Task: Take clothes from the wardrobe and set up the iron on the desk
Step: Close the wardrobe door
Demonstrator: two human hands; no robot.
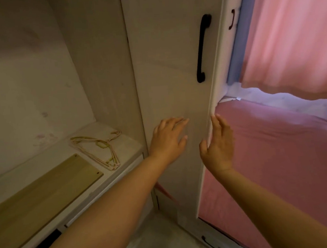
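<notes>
Head view, wardrobe interior and door.

Wardrobe door (170,73): pale wood-grain panel, centre of frame, running from 12 o'clock down to 6 o'clock. Black bar handle (203,49) mounted upright near its right edge, at 1 o'clock.

Left hand (169,140): palm flat on the door face below the handle, fingers straight and slightly spread, holding nothing.

Right hand (218,145): at the door's right edge, just beside the left hand at 3 o'clock of it; fingers straight and relaxed, thumb side touching the edge. Nothing is pinched.

Open wardrobe compartment (36,85): at 9 o'clock, no garments visible in it. On its shelf (129,144): a bundle of thin pink hangers (101,147) lying flat, and a light wooden board (43,201) at 8 o'clock.

Pink curtain (292,29): 2 o'clock. Pink bed sheet (280,163): 4 o'clock.

Small black handle (211,244): 6 o'clock, low on the cabinet.
</notes>
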